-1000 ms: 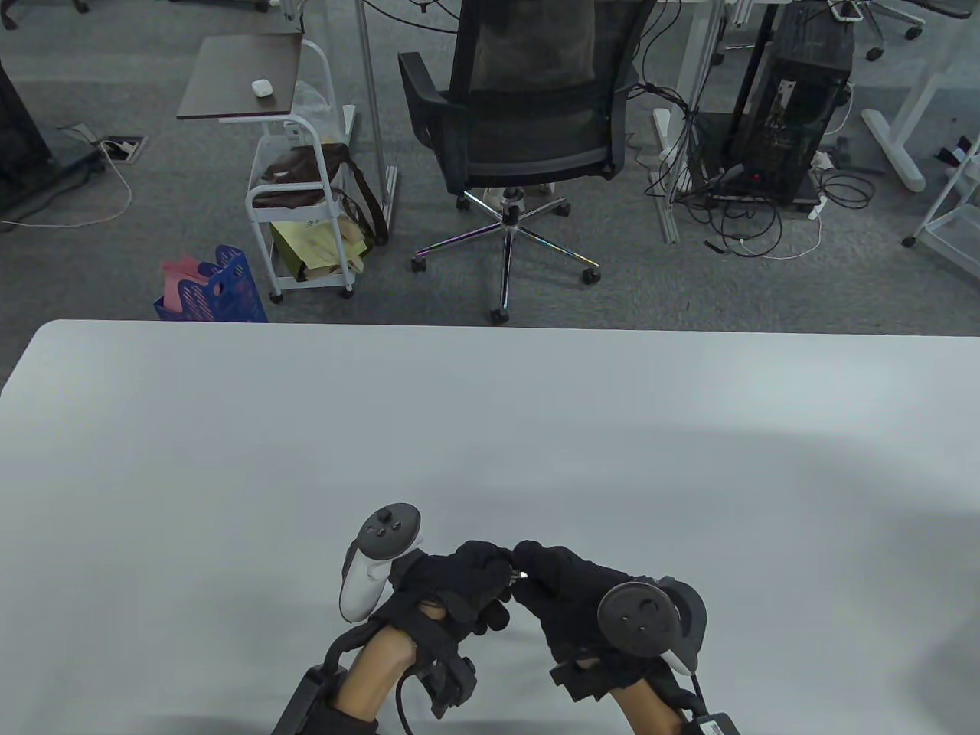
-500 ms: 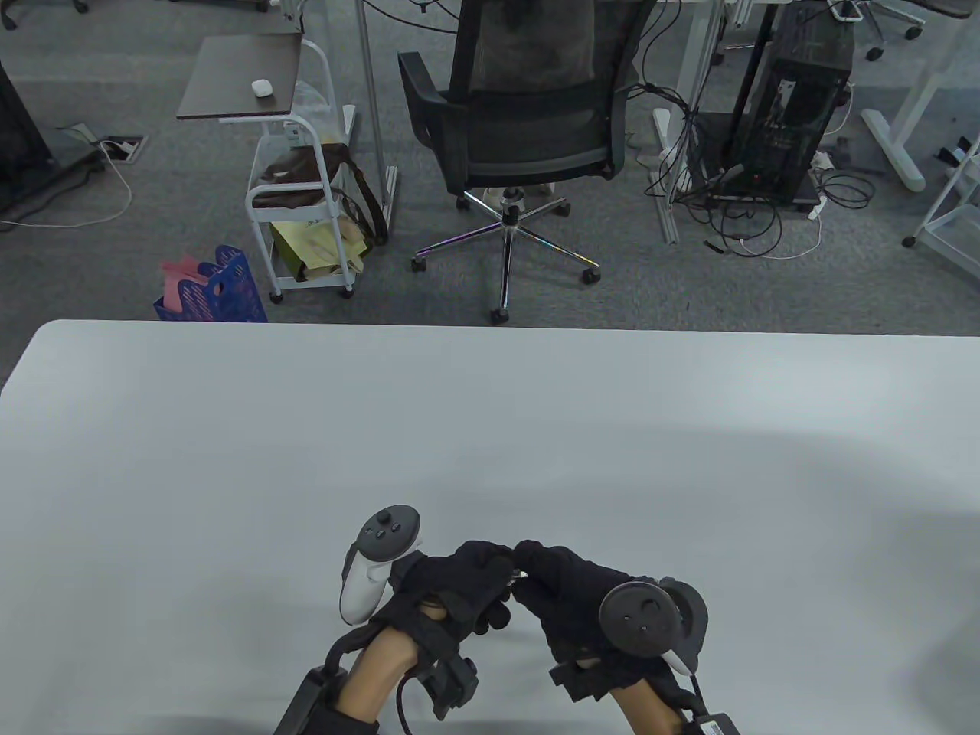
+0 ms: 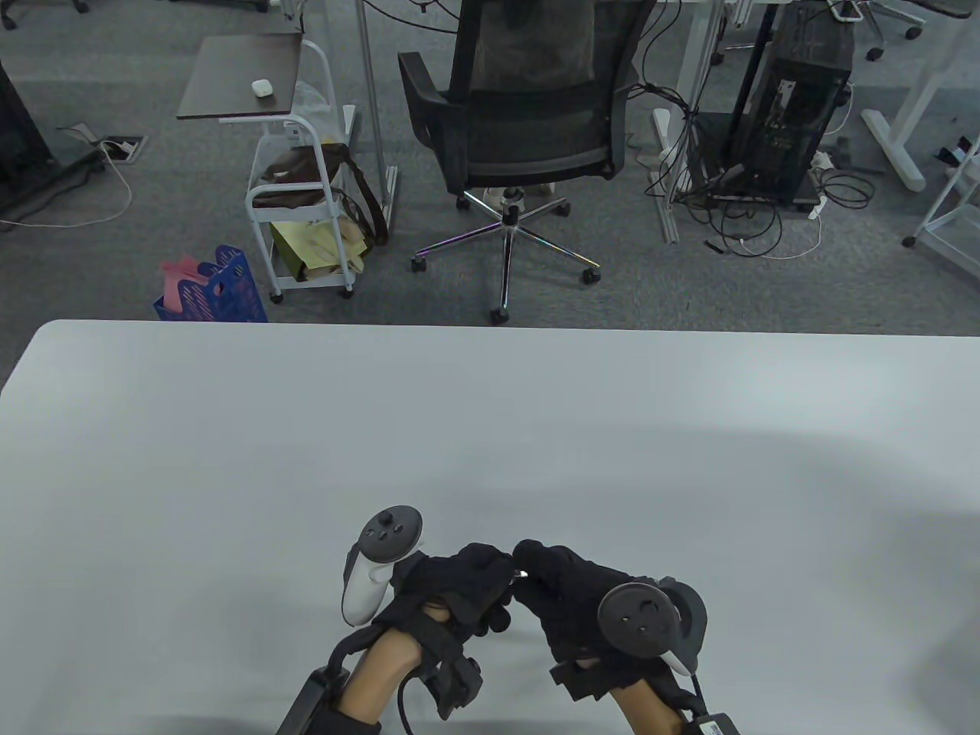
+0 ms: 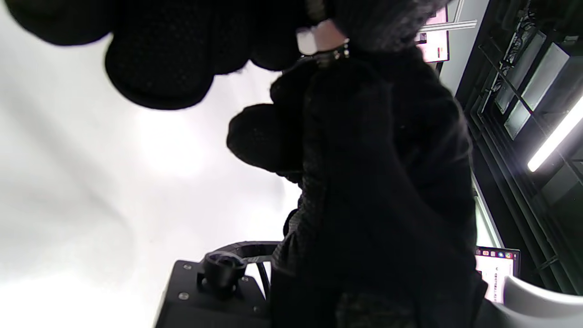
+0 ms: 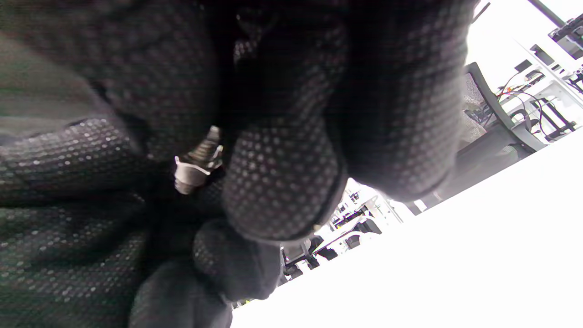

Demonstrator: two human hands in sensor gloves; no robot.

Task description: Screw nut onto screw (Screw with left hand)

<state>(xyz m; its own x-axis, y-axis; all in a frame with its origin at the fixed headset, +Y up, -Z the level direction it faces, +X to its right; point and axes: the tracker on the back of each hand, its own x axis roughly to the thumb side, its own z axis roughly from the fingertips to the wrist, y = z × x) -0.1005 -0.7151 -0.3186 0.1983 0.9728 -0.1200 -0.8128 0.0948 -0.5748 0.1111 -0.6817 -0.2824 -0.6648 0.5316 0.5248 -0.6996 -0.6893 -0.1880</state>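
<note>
Black gloves covered both hands, which met low in the middle of the pale grey worktop (image 3: pixel 490 429) in the table view. The left hand (image 3: pixel 452 586) and the right hand (image 3: pixel 570 593) touched at the tips, and a tiny bright bit of metal, the screw (image 3: pixel 521 573), peeked out between them. A white tracker (image 3: pixel 375 563) sat on the back of the left hand, and a dark round tracker (image 3: pixel 643 616) sat on the right one. A black office chair (image 3: pixel 528 115) stood on the floor beyond the worktop.

In the left wrist view, the left fingers (image 4: pixel 159 59) hung down from the top, curled in. Beside them a small pale piece with a bit of thread showed (it was hard to tell if it was the nut or the screw). The right hand (image 4: pixel 382 191) filled the middle.

In the right wrist view, the dotted right fingers (image 5: pixel 278 182) were pinched tight around the screw (image 5: pixel 205 148). The shiny nut (image 5: pixel 193 171) sat on its thread. The left hand (image 5: pixel 59 155) lay against them, its fingers closed around the same parts, up off the worktop (image 5: pixel 455 255).
</note>
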